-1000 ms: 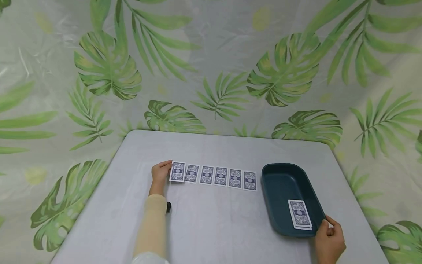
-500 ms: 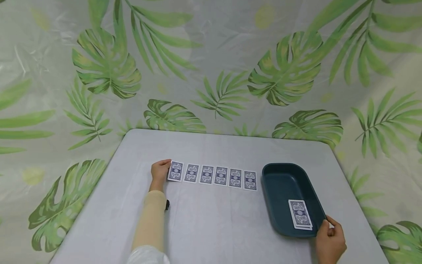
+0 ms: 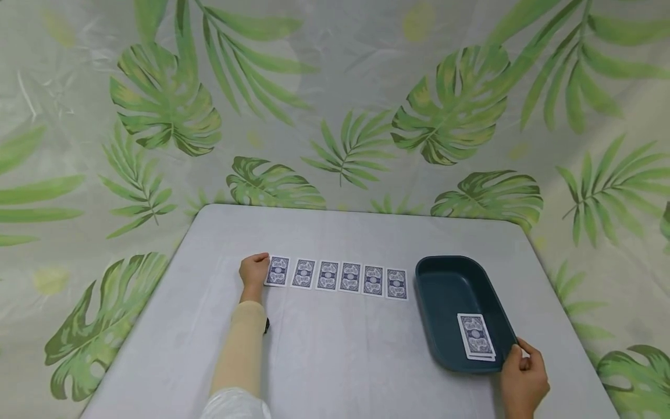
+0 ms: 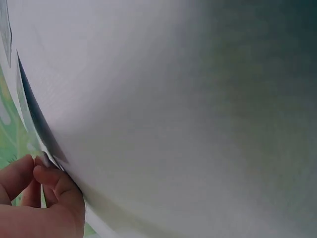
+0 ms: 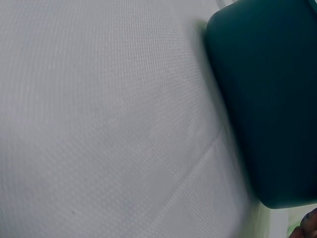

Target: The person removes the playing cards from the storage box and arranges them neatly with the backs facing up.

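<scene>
My left hand (image 3: 253, 271) pinches the left edge of a blue-backed playing card (image 3: 277, 271), the leftmost of a row lying face down on the white cloth. In the left wrist view, that card (image 4: 42, 126) shows almost edge-on, its near corner between thumb and fingers of the left hand (image 4: 54, 196). To its right lies a second playing card (image 3: 303, 274), with a narrow gap between them. My right hand (image 3: 524, 381) grips the near right corner of a dark teal tray (image 3: 445, 297); a small stack of face-down cards (image 3: 476, 336) lies inside it.
Several more face-down cards, such as the rightmost card (image 3: 396, 284), continue the row almost to the tray's left side. The white cloth (image 3: 340, 355) covers the table. Behind it hangs a leaf-patterned curtain (image 3: 345, 87).
My left hand has drawn the leftmost card to the left and down flatter, away from the second card, so a gap now shows between them. The right hand keeps its grip on the tray.
</scene>
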Tool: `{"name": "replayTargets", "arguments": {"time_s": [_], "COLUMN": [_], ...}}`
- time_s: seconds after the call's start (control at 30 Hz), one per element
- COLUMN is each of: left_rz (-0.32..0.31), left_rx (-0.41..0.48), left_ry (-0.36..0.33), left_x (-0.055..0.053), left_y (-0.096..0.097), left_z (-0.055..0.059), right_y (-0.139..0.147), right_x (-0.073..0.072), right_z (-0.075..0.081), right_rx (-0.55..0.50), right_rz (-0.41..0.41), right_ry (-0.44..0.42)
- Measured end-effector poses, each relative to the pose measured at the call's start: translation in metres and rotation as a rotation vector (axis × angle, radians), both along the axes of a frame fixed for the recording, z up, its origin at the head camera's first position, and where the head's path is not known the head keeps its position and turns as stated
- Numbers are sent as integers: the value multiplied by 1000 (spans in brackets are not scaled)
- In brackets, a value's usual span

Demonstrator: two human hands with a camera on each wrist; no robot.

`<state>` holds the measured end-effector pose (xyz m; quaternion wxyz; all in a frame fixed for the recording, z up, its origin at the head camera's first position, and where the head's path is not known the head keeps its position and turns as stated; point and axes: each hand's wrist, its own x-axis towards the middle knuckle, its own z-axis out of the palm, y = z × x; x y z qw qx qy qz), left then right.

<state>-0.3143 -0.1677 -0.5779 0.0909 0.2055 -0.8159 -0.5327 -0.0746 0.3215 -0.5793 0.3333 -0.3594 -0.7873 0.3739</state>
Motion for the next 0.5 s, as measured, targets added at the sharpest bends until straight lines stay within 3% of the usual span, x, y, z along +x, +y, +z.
{"name": "replayTargets", "arguments": {"time_s": [0.27,0.5], "left_rz": [73,114], "left_rx": [-2,40], "left_ry": [15,128], "left_x": [4,4], "left_y": [12,39], "left_z": [4,21], "right_y": [2,1], "right_x": [1,1], "right_z": [2,1], "right_rx": [1,7], "right_rz": [-6,8], "right_ry": [-19,18]}}
